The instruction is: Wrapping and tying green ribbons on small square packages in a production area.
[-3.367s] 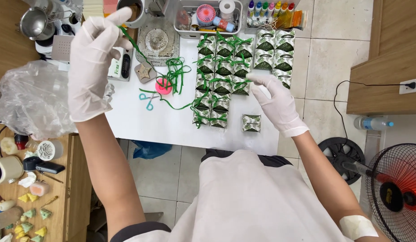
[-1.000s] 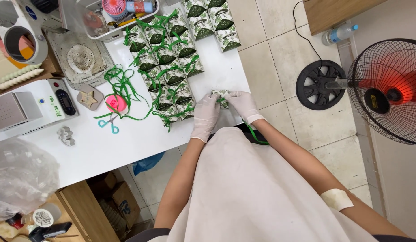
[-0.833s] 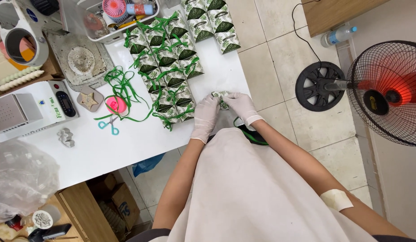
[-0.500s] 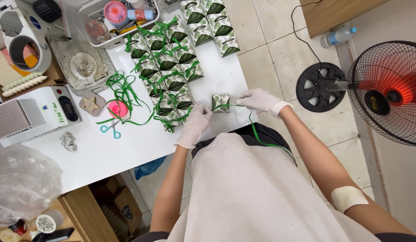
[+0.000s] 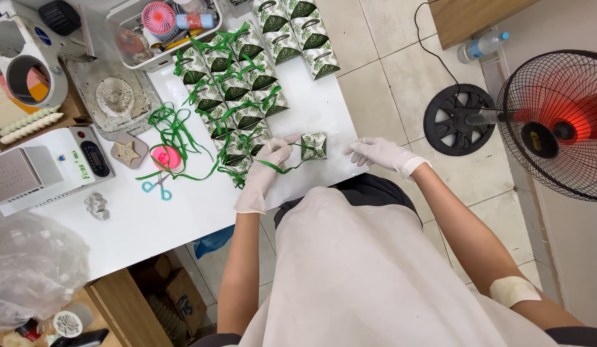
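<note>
Resting on the near edge of the white table (image 5: 183, 218), a small leaf-printed gift box (image 5: 313, 145) sits between two gloved hands, its squarish shape showing no clear long axis. A green ribbon (image 5: 280, 168) trails from the box toward the person's left. The left hand (image 5: 265, 168) lies just beside the box with its fingertips closed on the ribbon. The right hand (image 5: 379, 153) lies a little apart from the box, fingers loosely curled and pointing toward it; whether it pinches a ribbon end cannot be told. Beyond the box, rows of matching boxes (image 5: 244, 83) stand side by side, most tied with green ribbon. Farther left lie a loose tangle of ribbon (image 5: 173, 128), a pink ribbon spool (image 5: 165, 157) and small blue-handled scissors (image 5: 158, 187). A clear plastic bin (image 5: 134, 54) at the far edge holds a pink round object, a tube and small sundries. On the tiled floor stands an electric fan (image 5: 555, 122).
</note>
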